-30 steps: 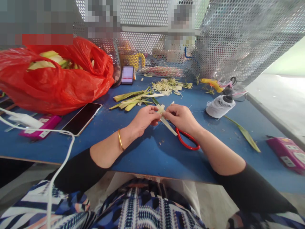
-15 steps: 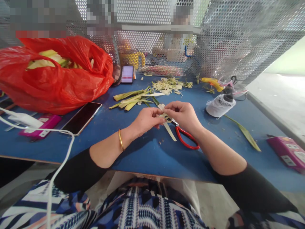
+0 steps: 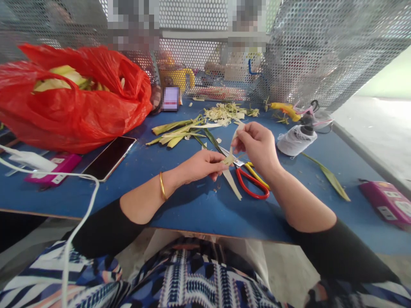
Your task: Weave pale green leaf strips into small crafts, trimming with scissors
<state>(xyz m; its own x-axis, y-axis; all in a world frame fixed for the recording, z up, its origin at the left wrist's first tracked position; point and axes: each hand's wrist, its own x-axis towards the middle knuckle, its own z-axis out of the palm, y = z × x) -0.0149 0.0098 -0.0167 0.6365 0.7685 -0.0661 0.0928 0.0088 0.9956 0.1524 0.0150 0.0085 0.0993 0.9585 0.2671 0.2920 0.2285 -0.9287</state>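
My left hand (image 3: 205, 164) pinches the folded middle of a pale husk strip (image 3: 232, 185), whose tail hangs down over the blue table. Up and to the right, my right hand (image 3: 257, 143) is closed on the strip's upper end, stretched above the fold. Scissors (image 3: 252, 184) with one red and one yellow handle lie just below my right hand, blades towards the upper left. Beyond my hands are green husk leaves (image 3: 175, 134) and a heap of pale scraps (image 3: 224, 113). A white thread spool (image 3: 295, 141) stands to the right of my right hand.
A red plastic bag (image 3: 105, 111) of husks fills the back left. Near it lie a dark phone (image 3: 111, 158), a magenta box (image 3: 58, 169) and a white cable (image 3: 91, 209). Another magenta box (image 3: 390, 201) and a leaf (image 3: 330, 182) lie right. Perforated metal mesh (image 3: 205, 55) borders the back.
My right hand has moved up and away from my left hand, drawing the strip's upper end upward. The yellow scissor handle now shows. My left hand has shifted slightly right and down.
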